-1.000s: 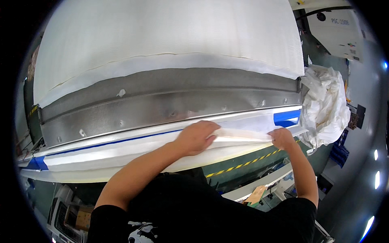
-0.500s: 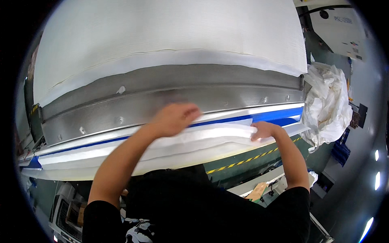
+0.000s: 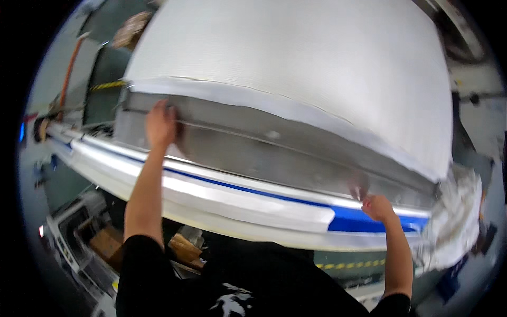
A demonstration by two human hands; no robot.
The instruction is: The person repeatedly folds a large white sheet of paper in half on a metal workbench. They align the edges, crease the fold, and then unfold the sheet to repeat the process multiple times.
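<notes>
My left hand is over the left end of a grey metal plate, its fingers loosely stretched toward the far side, with nothing visible in them. A reflection of it shows on the shiny plate. My right hand is closed above the right part of a blue strip; whatever its fingers hold, if anything, is hidden and blurred. Along the near side runs a long roll or bar wrapped in white sheet. Beyond the plate lies a wide white ribbed sheet with a smooth edge band.
Crumpled white sheeting hangs at the right end. Yellow-black floor tape runs below the near side. At lower left stands a grey-framed cart with a cardboard box. An orange pole rises at far left.
My left hand has moved left and away from me onto the metal plate. My right hand has let go of the white sheet and moved right. The whole view has turned toward the left.
</notes>
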